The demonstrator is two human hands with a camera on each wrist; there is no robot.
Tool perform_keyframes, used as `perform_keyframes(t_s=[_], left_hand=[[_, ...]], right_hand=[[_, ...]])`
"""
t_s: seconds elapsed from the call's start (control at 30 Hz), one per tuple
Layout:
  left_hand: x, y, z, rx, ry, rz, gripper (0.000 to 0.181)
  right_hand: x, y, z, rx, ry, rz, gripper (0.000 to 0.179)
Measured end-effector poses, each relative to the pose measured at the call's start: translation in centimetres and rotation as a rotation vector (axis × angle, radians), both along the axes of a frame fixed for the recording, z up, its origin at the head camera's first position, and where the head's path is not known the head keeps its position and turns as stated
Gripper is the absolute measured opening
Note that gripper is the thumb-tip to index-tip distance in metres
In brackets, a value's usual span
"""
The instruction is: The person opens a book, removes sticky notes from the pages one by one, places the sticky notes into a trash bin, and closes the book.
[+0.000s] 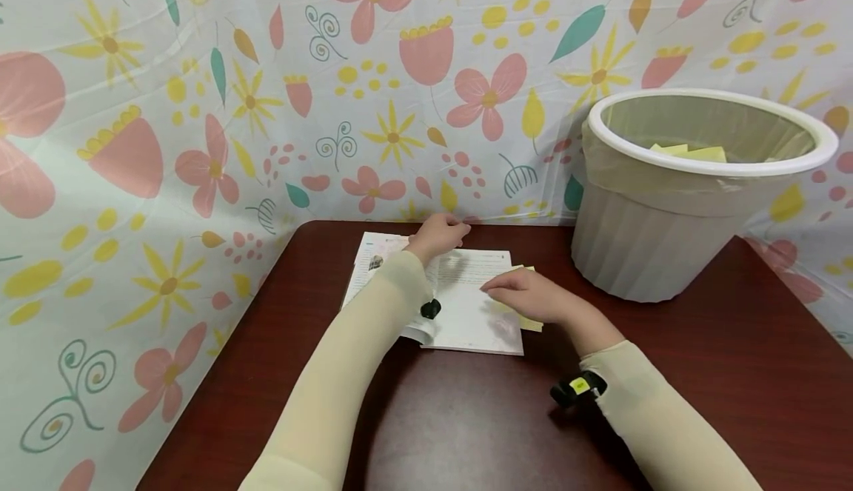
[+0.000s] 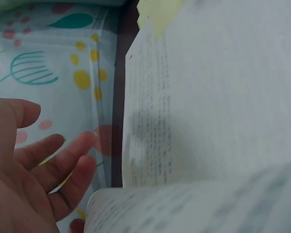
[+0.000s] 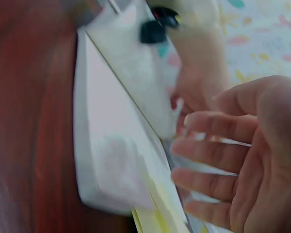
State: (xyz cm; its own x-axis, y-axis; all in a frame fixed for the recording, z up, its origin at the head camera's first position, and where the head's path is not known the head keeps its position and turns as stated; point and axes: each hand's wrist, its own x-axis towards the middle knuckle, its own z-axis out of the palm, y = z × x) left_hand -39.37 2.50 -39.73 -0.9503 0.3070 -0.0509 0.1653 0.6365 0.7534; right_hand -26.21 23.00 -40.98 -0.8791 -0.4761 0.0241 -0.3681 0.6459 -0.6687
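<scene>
On the far part of the glossy dark red-brown table, an open white paper book with printed pages is laid, with yellow paper notes left jutting past its right edge. Over the book's top edge, the left hand is held with fingers loosely bent and apart, nothing visibly gripped; just beside it, a curled white printed page is shown. Above the book's right side, the right hand is held with relaxed fingers and nothing gripped; whether the paper is touched cannot be told. The curled page seems best guided flat by its outer edge, with the facing side pressed down lightly and the notes left uncreased.
</scene>
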Motion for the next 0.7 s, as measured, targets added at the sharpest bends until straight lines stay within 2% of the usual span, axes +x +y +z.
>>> perform_keyframes(t_s=[0.07,0.23,0.47,0.57,0.7], left_hand=[[0.1,0.5,-0.3,-0.02,0.026,-0.011,0.029],[0.3,1.9,-1.0,-0.025,0.047,-0.146,0.037],[0.1,2.7,-1.8,-0.224,0.099,-0.353,0.039],[0.3,2.9,-2.1,-0.289,0.079,-0.404,0.039],[0.8,3.1,-2.1,-0.372,0.086,-0.462,0.039]], right_hand=[[-0.1,1.1,-0.3,0.043,-0.017,-0.041,0.037],[-0.3,3.4,-1.0,0.086,-0.04,-0.109,0.041],[-1.0,4.6,-1.9,0.101,-0.033,-0.141,0.04],[-1.1,4.8,-2.2,0.119,-0.037,-0.169,0.041],[-1.3,4.8,-2.6,0.147,-0.037,-0.209,0.045]])
